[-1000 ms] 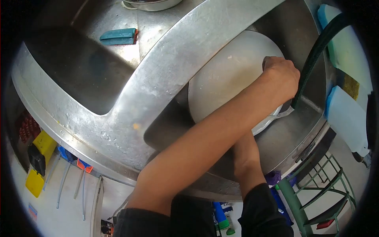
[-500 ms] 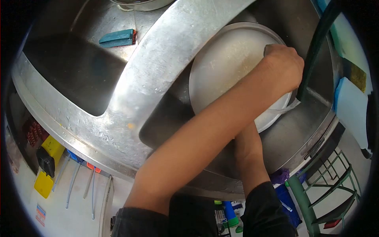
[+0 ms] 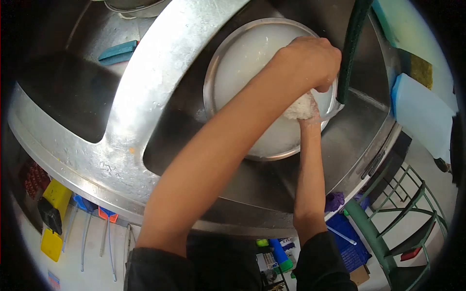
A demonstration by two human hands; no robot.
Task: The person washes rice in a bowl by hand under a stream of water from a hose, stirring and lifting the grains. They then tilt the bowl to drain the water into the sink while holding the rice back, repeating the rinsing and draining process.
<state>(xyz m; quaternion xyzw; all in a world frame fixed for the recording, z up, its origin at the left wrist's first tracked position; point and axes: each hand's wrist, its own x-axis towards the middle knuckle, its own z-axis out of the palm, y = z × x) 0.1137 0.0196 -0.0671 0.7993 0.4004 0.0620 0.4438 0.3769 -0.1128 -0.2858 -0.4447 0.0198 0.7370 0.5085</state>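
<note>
A round metal bowl (image 3: 209,87) of cloudy white water stands in the right sink basin. My left hand (image 3: 315,60) reaches across over the bowl, knuckles up and fingers curled. What lies under its fingers is hidden. From below, my right hand (image 3: 310,115) comes into the bowl, its fingers mostly covered by the left hand. A wet white clump that looks like rice (image 3: 300,107) rests in the right hand, above the water. Close beside the left hand hangs a dark green hose (image 3: 350,53), with a clear stream of water by its lower end.
A steel divider (image 3: 145,72) separates the two basins. In the left basin lie a teal-handled brush (image 3: 118,52) and part of a metal pan (image 3: 136,8). At the right stand a light blue board (image 3: 422,102) and a green metal rack (image 3: 388,228). Dustpans (image 3: 54,213) hang below left.
The view has shifted, so the bowl appears further left. My right hand has come up with the white clump, which was hidden before. My left hand remains over the bowl, its thumb side now showing.
</note>
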